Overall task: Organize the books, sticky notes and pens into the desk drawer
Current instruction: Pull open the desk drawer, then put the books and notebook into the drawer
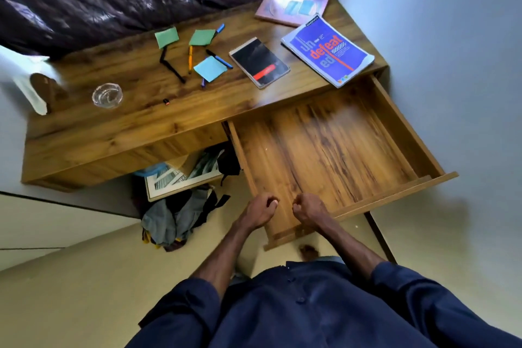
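Two fists, left hand (pixel 258 212) and right hand (pixel 309 211) side by side over open drawer (pixel 339 150), forearms extended, grips closed empty.

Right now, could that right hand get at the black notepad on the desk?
Probably yes: the right hand holds nothing, the black notepad lies uncovered, and only the open, empty drawer lies between.

Both forearms are stretched forward and angled inward, so the left hand (pixel 258 210) and the right hand (pixel 309 210) are held close together, side by side but not touching. The fingers of each hand are curled in toward the palm, the backs are turned up to the camera, and nothing is seen held in either. The forearms are bare from the wrists back to dark blue sleeves (pixel 183 305) ending near the elbows.
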Motion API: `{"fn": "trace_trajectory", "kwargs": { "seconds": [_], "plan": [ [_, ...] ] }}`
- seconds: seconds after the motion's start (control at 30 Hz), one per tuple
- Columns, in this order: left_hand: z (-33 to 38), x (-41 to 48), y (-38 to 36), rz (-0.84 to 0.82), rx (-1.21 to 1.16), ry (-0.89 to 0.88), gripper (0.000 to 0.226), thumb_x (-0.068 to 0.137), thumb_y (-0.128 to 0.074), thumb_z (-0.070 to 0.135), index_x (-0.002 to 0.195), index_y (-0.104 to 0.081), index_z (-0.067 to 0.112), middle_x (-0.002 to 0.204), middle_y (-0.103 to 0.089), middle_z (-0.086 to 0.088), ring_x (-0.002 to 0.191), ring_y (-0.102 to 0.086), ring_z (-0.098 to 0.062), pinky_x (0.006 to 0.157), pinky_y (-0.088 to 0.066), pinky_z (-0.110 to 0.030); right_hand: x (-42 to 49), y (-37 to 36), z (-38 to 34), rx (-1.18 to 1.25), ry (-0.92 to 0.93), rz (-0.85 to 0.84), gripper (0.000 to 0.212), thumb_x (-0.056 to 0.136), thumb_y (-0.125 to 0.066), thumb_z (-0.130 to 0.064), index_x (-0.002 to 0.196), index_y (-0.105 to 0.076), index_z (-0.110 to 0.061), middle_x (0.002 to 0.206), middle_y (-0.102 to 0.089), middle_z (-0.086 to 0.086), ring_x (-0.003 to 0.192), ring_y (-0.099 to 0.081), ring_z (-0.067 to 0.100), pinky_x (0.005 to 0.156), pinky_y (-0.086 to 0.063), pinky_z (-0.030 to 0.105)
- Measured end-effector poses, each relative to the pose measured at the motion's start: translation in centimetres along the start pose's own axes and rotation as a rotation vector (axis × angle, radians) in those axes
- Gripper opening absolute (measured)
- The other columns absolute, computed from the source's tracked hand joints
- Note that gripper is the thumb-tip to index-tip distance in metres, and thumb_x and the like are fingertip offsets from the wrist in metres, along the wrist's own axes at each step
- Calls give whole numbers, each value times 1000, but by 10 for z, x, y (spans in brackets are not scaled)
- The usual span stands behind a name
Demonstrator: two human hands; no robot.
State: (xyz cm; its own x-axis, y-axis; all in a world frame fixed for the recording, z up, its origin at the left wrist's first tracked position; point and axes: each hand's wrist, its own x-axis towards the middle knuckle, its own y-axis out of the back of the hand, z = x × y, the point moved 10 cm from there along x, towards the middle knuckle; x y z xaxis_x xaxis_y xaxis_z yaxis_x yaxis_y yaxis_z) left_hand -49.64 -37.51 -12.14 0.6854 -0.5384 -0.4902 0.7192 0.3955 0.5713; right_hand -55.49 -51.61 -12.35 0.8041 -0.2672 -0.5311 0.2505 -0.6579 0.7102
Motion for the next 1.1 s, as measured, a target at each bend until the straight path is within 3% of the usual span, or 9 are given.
{"fn": "trace_trajectory", "kwargs": {
  "seconds": [0.1,0.17,0.3,0.47,0.6,0.77,0.9,0.97,1.1],
  "plan": [
    [-23,-5,59,67,-31,-79,27,97,-51,22,114,-71,18,107,-73,5,97,-67,-9,87,-53,-22,7,-18,-43,43,8,75,21,85,-55,-24,77,-73,-17,74,-71,1,65,-65,16,62,-59,36],
    [-47,-8,101,135,-63,-86,24,96,-53,17,109,-73,15,102,-75,5,92,-68,-6,79,-49,-9,10,-28,-75,86,22,140,19,85,-56,-18,75,-72,-14,72,-70,3,63,-63,17,60,-55,36],
    [-120,-16,168,222,-149,8,20,92,-53,18,92,-72,24,90,-76,7,79,-71,-10,72,-58,-27,11,-35,-127,120,-8,227,19,79,-54,-15,65,-64,-9,64,-64,12,58,-58,22,53,-43,35],
    [-171,-14,216,199,-149,89,24,96,-49,9,93,-72,15,90,-77,0,67,-69,-8,61,-53,-19,24,-22,-155,200,-48,319,18,79,-56,-15,77,-73,-15,74,-71,7,66,-66,23,61,-53,34],
    [-166,1,241,197,-135,84,22,97,-50,13,94,-72,18,91,-76,5,76,-70,-9,67,-53,-22,47,-5,-201,242,34,352,15,86,-60,-14,86,-75,-15,80,-74,4,65,-67,17,60,-58,37],
    [-148,28,283,263,-26,11,20,94,-54,19,101,-73,23,100,-73,9,90,-67,-7,79,-53,-23,87,21,-263,304,129,354,11,91,-64,-11,93,-75,-10,86,-71,2,74,-67,15,57,-46,11],
    [-149,61,322,321,1,42,21,94,-54,18,101,-72,23,101,-74,6,92,-69,-11,82,-56,-26,134,38,-305,331,167,353,12,90,-63,-11,85,-73,-10,78,-66,-2,62,-59,7,50,-39,16],
    [-150,77,345,366,48,61,22,92,-55,14,99,-74,20,100,-75,4,91,-69,-14,81,-56,-27,163,40,-322,342,177,329,15,91,-61,-11,80,-71,-10,70,-62,-3,51,-52,-3,46,-35,10],
    [-156,111,391,433,125,97,21,91,-55,13,99,-73,20,107,-72,2,101,-65,-18,85,-56,-34,218,40,-361,309,236,226,12,91,-62,-13,85,-72,-11,76,-66,-2,64,-62,14,50,-40,12]
  ]
}}
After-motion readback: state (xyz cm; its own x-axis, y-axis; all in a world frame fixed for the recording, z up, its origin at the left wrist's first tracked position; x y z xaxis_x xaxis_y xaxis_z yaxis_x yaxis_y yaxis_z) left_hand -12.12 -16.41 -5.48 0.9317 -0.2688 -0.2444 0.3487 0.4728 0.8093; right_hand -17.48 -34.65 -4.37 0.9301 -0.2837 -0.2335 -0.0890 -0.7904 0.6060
